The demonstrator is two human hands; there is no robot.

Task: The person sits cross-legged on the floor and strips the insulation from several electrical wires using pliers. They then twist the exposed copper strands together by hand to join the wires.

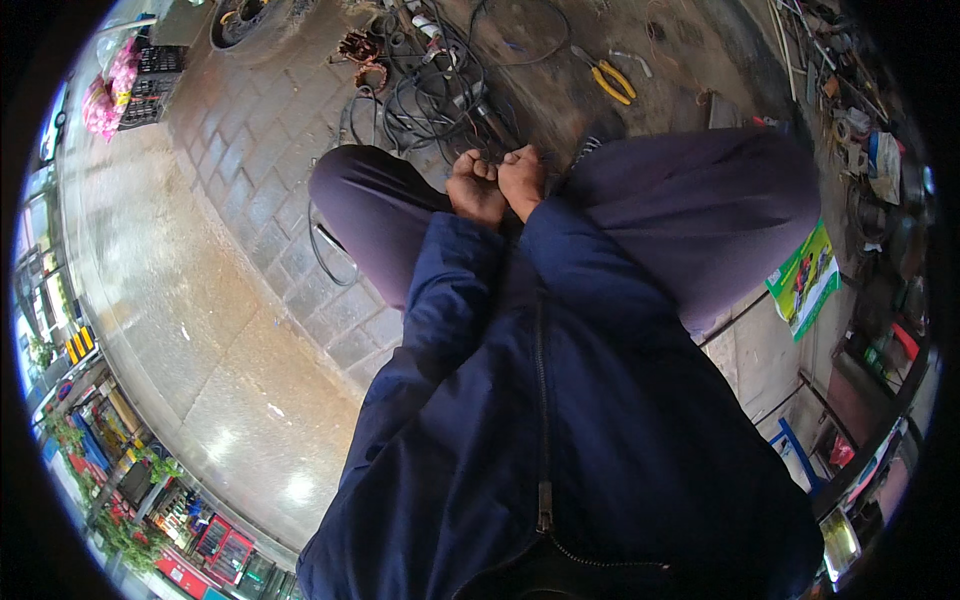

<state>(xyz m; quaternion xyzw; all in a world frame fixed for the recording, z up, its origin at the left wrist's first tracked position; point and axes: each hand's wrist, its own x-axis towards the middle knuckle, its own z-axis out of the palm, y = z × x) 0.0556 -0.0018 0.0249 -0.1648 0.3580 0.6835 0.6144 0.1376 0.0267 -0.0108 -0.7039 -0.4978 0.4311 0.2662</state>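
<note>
My left hand (pixel 475 192) and my right hand (pixel 523 177) are side by side between my knees, nearly touching, with the fingers of both curled in. Whether anything thin is pinched in them is hidden. Just beyond them lies a tangle of black cables (pixel 420 112) on the ground. A brown rod-like piece (pixel 499 127) runs from that tangle towards my fingers. Copper windings (pixel 360 46) and a smaller copper ring (pixel 370 75) sit at the tangle's far left. To the right rest pliers with yellow handles (pixel 613 82).
Brick paving (pixel 255 150) extends to the left, and beyond it a wet-looking concrete strip (pixel 150 262). A tyre (pixel 238 22) and black crates (pixel 146 105) with pink bags (pixel 111 94) are at the far left. Assorted metal parts (pixel 855 135) crowd the right side.
</note>
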